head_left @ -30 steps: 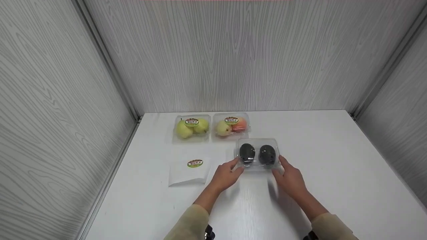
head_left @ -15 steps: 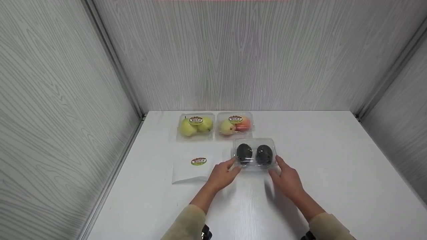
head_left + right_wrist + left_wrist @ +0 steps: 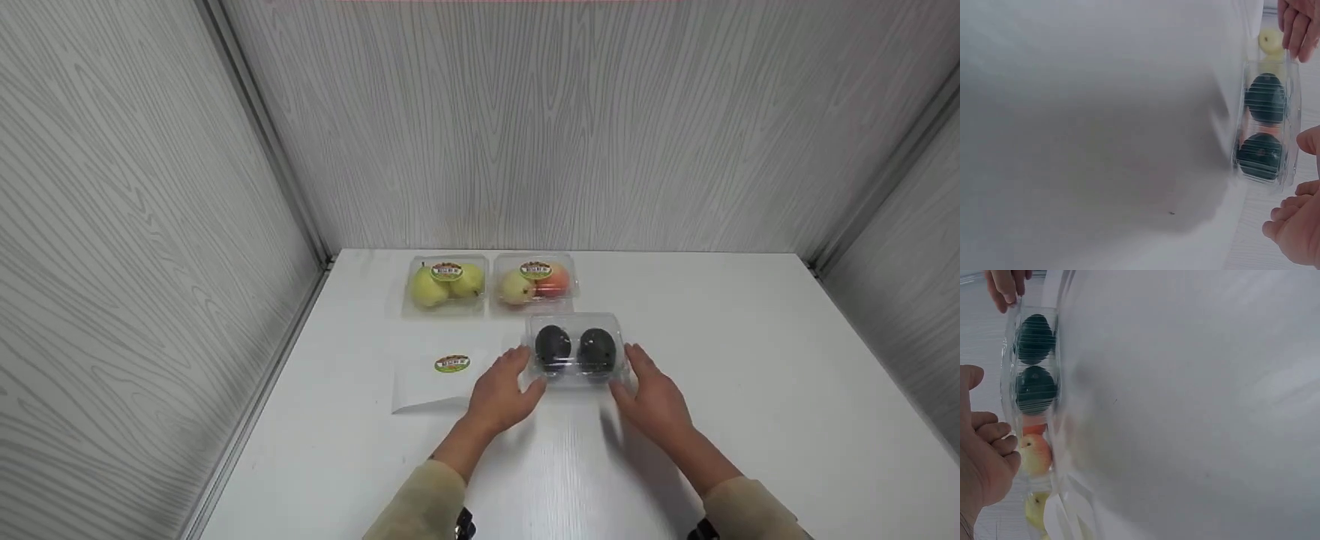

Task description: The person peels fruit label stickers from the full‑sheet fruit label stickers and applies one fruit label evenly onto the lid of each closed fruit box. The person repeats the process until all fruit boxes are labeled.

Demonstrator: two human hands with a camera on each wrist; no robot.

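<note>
A clear plastic fruit box (image 3: 576, 380) with two dark, avocado-like fruits (image 3: 598, 350) sits on the white table in the head view. My left hand (image 3: 501, 394) is at its near left corner, fingers along the side and thumb toward the front. Mirroring it, my right hand (image 3: 654, 397) lies at the near right corner with thumb and fingers spread. In the left wrist view, the left fingers (image 3: 995, 433) are loosely bent beside the box. The right thumb (image 3: 1310, 140) stands just off the box wall in the right wrist view. Neither hand grips the box.
Behind stand a labelled clear box of green pears (image 3: 429, 287) and another with a pale pear and a red-orange fruit (image 3: 553, 280). A white paper piece (image 3: 427, 388) bearing a label sticker (image 3: 452, 364) lies left of my left hand. Panels (image 3: 525, 135) enclose the back and sides.
My left fingers have straightened and spread from the box's left side; the right hand has loosened slightly. The box stays about where it was, while the head view has shifted a little.
</note>
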